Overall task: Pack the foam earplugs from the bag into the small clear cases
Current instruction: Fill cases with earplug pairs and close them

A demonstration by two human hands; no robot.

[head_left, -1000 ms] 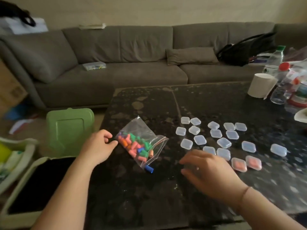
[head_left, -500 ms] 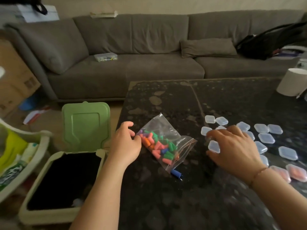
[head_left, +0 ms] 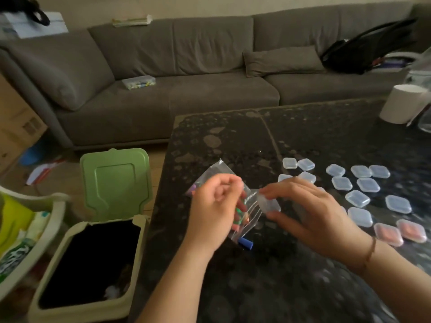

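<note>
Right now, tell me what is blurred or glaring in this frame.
Head view: dim room light; motion blur smears the left hand and the bag; the right hand is softer at its fingertips; the glossy table shows pale reflections; the sofa bows from wide-angle distortion.

Green bin lid (head_left: 116, 180), blue earplug (head_left: 245, 243).

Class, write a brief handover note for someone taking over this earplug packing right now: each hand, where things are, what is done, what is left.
Left hand grips the bag of mixed earplugs.
Right hand pinches one clear case beside the bag's mouth.
One blue earplug lies loose on the table.
Done: two filled cases at the right.
Left: the empty cases.
</note>
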